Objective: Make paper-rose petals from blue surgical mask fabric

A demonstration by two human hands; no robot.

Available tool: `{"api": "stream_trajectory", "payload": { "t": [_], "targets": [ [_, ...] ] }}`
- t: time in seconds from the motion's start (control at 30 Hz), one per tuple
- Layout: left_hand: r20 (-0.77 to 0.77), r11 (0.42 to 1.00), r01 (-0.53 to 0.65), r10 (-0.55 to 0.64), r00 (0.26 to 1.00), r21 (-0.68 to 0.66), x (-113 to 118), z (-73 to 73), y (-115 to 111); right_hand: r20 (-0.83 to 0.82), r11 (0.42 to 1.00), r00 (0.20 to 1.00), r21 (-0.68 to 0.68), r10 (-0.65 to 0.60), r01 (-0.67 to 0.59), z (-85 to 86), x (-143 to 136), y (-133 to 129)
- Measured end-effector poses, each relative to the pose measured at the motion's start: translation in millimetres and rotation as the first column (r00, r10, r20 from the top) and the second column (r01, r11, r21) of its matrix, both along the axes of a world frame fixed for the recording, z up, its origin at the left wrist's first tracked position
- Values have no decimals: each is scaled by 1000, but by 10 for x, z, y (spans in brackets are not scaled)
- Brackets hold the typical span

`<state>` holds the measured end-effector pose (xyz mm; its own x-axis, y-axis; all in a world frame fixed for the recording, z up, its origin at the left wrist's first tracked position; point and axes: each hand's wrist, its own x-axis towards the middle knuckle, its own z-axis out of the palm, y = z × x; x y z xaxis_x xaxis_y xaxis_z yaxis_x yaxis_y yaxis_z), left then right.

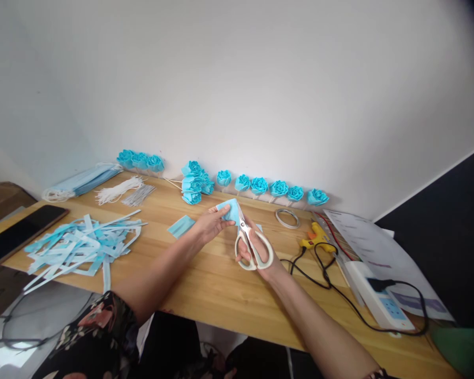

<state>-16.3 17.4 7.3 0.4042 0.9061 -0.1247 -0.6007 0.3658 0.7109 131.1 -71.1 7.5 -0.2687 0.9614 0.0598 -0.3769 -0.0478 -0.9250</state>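
Between the thumb and fingers of my left hand [211, 225] is a piece of blue mask fabric [230, 212], held up over the table. White-handled scissors [248, 242] are in my right hand [266, 263], with fingers through the handle loops. Their blades meet the right edge of the fabric; whether they are cutting through it I cannot tell. A flat blue fabric piece [181, 227] lies on the wood to the left of my left hand. Another light scrap [259, 228] shows partly behind my right hand.
Blue fabric flowers [259, 185] line the wall. Cut strips [85, 242], a phone [19, 231], face masks [82, 181] and white ties [120, 189] lie left. A tape roll [287, 218], yellow glue gun [318, 237], black cable [327, 281] and power strip [381, 297] lie right.
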Motion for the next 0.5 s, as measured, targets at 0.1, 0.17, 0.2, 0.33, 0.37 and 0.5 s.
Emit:
{"api": "stream_trajectory", "payload": {
  "t": [0.1,0.17,0.2,0.33,0.37,0.5],
  "targets": [
    [-19,1000,-11,12,1000,9,-11,-1,15,-6,999,999,-18,34,-34,-4,19,-5],
    [-44,1000,-13,14,999,17,-18,-2,22,-14,998,998,-23,59,-59,-17,30,-3],
    [-55,1000,-11,12,998,26,-20,-3,24,-15,997,997,-21,69,-70,-22,33,-3],
    [-81,994,12,-3,997,110,-16,-25,13,5,996,996,-11,84,-84,-11,31,-7],
    [-87,990,24,-12,996,138,-9,-36,4,10,997,997,-9,81,-81,-5,30,-9],
    [-119,969,118,-94,988,219,40,-76,-49,-2,998,998,-5,57,-57,8,36,-1]
  ]
}}
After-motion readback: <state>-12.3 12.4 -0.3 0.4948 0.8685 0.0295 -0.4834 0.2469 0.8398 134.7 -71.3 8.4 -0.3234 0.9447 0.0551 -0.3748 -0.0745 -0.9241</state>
